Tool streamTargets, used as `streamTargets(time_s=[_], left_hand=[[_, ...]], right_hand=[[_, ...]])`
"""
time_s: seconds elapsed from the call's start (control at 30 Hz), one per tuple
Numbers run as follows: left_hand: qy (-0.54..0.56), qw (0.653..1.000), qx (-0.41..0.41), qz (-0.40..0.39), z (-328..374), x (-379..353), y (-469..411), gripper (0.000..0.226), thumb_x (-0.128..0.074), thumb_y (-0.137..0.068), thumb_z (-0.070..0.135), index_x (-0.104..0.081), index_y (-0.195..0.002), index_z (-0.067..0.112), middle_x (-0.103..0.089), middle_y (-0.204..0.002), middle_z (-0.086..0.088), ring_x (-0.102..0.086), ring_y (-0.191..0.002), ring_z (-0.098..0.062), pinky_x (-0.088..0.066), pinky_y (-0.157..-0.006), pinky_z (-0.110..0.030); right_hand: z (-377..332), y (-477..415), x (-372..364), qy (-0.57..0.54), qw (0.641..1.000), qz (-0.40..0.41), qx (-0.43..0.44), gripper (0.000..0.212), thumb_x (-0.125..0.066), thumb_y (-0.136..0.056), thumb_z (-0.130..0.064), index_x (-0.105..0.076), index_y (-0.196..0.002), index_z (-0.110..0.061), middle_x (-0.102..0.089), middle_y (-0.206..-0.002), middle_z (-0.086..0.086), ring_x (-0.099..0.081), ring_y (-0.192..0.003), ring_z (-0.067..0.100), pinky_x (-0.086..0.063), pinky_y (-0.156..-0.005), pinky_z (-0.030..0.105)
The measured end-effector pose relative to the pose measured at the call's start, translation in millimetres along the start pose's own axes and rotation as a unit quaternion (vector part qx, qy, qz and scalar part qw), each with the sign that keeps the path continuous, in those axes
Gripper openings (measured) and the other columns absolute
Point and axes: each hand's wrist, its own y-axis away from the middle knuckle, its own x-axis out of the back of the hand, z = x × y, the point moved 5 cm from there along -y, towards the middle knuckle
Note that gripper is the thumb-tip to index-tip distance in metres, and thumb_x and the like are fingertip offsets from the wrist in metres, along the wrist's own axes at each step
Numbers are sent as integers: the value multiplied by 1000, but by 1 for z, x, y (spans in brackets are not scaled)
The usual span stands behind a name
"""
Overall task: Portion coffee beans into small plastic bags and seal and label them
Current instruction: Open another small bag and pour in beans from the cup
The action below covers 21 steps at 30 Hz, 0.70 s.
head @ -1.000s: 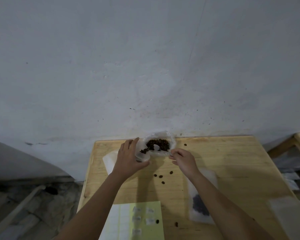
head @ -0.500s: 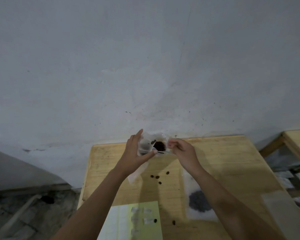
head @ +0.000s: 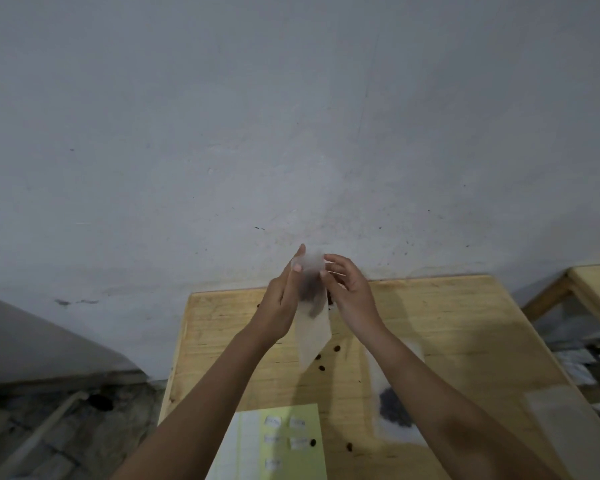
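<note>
A small clear plastic bag (head: 311,323) hangs above the wooden table (head: 444,327), blurred, with dark coffee beans (head: 310,291) showing through its upper part. My left hand (head: 280,299) pinches its top left edge. My right hand (head: 349,292) holds the top right edge, fingers curled at the bag's mouth. Several loose beans (head: 321,368) lie on the table under the bag. A yellow-green label sheet (head: 278,445) with small white stickers lies at the near edge.
A second clear bag holding dark beans (head: 394,408) lies flat under my right forearm. A pale flat piece (head: 565,420) rests at the table's right edge. Another wooden table (head: 593,289) stands to the right. A grey wall rises behind.
Both hands have lifted the bag up off the table toward the wall. The bag now hangs vertically, and the beans have slid down inside it.
</note>
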Motion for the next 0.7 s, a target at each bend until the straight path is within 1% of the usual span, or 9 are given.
streamTargets(time_s=[0.03,0.1,0.13,0.2,0.27,0.33,0.4,0.5,0.7], left_hand=[[-9,1000,-5,19,0,1,-2,48,-24,-100,42,-29,-144,25,-53,-109,22,-48,-97,22,-37,-92,-8],[-14,998,-13,62,0,7,-5,41,-30,-101,37,-42,-137,23,-57,-105,16,-53,-93,17,-40,-88,-7],[3,997,-13,81,-2,10,-7,38,-35,-100,38,-49,-131,24,-62,-106,12,-57,-96,11,-44,-89,-13],[59,992,-2,111,-6,16,-10,35,-43,-95,46,-56,-119,24,-67,-105,-5,-65,-100,-15,-53,-88,-39],[97,988,6,122,-6,18,-12,30,-45,-95,37,-56,-114,17,-66,-106,-15,-66,-98,-27,-55,-83,-45],[110,987,11,118,-3,16,-12,23,-42,-98,26,-55,-112,12,-66,-106,-16,-66,-98,-28,-56,-82,-41],[121,987,13,105,0,14,-12,22,-42,-98,21,-53,-113,9,-65,-105,-16,-66,-98,-26,-55,-83,-36],[108,989,5,99,4,13,-14,20,-56,-92,17,-56,-111,10,-67,-102,-7,-67,-94,-18,-55,-83,-31],[73,988,1,133,4,15,-18,17,-66,-86,13,-62,-103,17,-67,-100,-5,-68,-91,-19,-54,-87,-40]], right_hand=[[-3,0,5,1,1000,29,9,27,-61,-89,-25,-56,-115,-25,-63,-108,-4,-59,-105,11,-49,-88,23],[-9,0,14,-2,997,68,19,22,-64,-87,-23,-56,-108,-23,-64,-97,-4,-61,-95,10,-47,-79,16],[-12,0,18,-6,997,80,23,21,-65,-86,-21,-56,-105,-22,-63,-93,-4,-61,-91,9,-47,-76,14],[-17,-2,25,-24,995,91,31,21,-67,-84,-17,-56,-101,-23,-62,-87,-6,-60,-86,9,-46,-76,16],[-22,-5,27,-30,996,79,41,23,-68,-83,-15,-56,-99,-27,-62,-87,-6,-60,-85,11,-47,-76,20],[-26,-7,26,-17,997,58,47,23,-68,-83,-16,-57,-97,-31,-62,-90,-5,-60,-86,11,-49,-77,23],[-29,-8,26,-10,997,50,51,21,-67,-84,-14,-59,-93,-31,-61,-88,-6,-59,-82,6,-49,-76,19],[-34,-9,28,3,997,50,61,19,-65,-84,-8,-59,-82,-25,-59,-81,-9,-55,-72,-3,-46,-70,12],[-32,-6,25,20,997,29,63,17,-62,-85,-6,-56,-79,-20,-57,-80,-9,-54,-78,8,-46,-73,22]])
